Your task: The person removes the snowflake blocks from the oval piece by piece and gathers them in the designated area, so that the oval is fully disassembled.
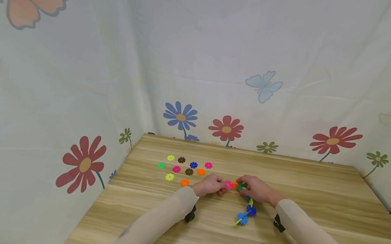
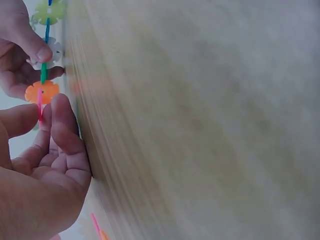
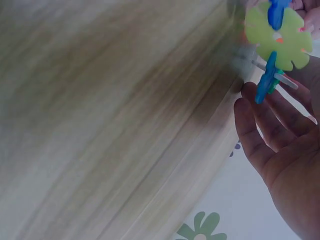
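Observation:
A chain of interlocked plastic snowflake discs runs between my hands. My left hand (image 1: 211,184) pinches the pink disc (image 1: 228,184) at one end between thumb and fingers. Beside it sits an orange disc (image 2: 42,93), with a green disc (image 1: 240,186) after that. My right hand (image 1: 258,189) grips the chain around the green and white discs (image 2: 52,51). From there the chain bends toward the near side through a yellow-green disc (image 3: 280,37), a dark blue disc (image 1: 251,210) and a light blue disc (image 1: 242,218). Another yellow-green disc (image 1: 237,223) ends it, seen edge-on.
Loose discs in several colours lie flat left of my hands, among them an orange one (image 1: 184,182), a green one (image 1: 161,165) and a dark blue one (image 1: 193,165). The wooden table (image 1: 310,199) meets a flower-printed curtain (image 1: 297,115) at its back and left.

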Demonstrator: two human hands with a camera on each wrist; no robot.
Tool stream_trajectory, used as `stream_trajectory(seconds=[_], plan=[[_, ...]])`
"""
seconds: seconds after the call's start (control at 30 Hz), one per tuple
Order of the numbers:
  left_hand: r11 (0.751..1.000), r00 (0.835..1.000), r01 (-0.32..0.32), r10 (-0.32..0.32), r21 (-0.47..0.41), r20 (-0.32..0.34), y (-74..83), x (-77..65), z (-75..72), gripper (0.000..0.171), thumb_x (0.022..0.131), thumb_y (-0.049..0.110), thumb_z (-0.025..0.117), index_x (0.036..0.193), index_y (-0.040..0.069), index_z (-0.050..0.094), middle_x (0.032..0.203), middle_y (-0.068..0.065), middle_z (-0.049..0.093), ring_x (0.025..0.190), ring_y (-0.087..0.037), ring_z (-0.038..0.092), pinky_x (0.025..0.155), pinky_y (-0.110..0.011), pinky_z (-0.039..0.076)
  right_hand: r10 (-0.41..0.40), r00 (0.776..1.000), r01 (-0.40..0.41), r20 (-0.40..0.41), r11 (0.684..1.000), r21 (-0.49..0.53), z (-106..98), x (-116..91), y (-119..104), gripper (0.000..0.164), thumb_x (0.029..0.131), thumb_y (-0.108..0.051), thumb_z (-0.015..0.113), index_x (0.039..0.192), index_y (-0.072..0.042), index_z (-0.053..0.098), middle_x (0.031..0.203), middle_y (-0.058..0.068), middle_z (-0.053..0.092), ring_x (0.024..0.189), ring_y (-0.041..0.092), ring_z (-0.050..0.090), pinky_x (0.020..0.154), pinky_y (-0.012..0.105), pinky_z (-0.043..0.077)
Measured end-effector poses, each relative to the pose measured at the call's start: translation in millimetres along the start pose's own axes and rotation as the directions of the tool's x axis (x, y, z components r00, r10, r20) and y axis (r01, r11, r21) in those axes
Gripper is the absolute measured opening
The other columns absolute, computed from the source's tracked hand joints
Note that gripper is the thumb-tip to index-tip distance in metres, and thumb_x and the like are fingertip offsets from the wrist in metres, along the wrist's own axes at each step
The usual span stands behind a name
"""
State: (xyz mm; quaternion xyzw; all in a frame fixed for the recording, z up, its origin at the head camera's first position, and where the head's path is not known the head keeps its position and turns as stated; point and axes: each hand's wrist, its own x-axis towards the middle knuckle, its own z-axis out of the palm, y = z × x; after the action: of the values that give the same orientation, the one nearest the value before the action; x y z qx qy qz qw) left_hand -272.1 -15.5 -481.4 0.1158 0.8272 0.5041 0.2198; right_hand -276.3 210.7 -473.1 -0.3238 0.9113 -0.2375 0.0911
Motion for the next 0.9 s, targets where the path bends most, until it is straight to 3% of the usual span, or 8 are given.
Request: stream_trajectory(seconds=[0.33, 0.9], plan=[[0.999, 0.999, 0.033, -0.033, 0.043, -0.009, 4.3, -5.4, 1.0, 0.022, 0.093, 0.019, 0.060, 0.081, 0.001, 0.068, 0.073, -0.005, 0.066, 0.064, -0.014, 0.060, 0.060, -0.025, 0.047, -0.056, 0.998, 0.056, -0.030, 0.998, 0.010, -0.3, 3.5, 4.6, 0.028, 0.086, -0.011, 0.069, 0.113, -0.011, 0.064, 0.106, 0.000, 0.062, 0.090, 0.019, 0.059, 0.076, 0.037, 0.049], [0.999, 0.999, 0.053, -0.053, -0.010, -0.002, 5.9, -8.0, 2.8, 0.015, 0.093, 0.016, 0.060, 0.089, 0.003, 0.067, 0.078, -0.005, 0.069, 0.066, -0.014, 0.063, 0.058, -0.025, 0.048, -0.119, 0.992, 0.120, -0.033, 0.992, 0.029, 0.5, 8.1, 3.5, 0.020, 0.086, -0.008, 0.069, 0.105, -0.013, 0.064, 0.102, -0.001, 0.064, 0.087, 0.017, 0.061, 0.074, 0.036, 0.050]])
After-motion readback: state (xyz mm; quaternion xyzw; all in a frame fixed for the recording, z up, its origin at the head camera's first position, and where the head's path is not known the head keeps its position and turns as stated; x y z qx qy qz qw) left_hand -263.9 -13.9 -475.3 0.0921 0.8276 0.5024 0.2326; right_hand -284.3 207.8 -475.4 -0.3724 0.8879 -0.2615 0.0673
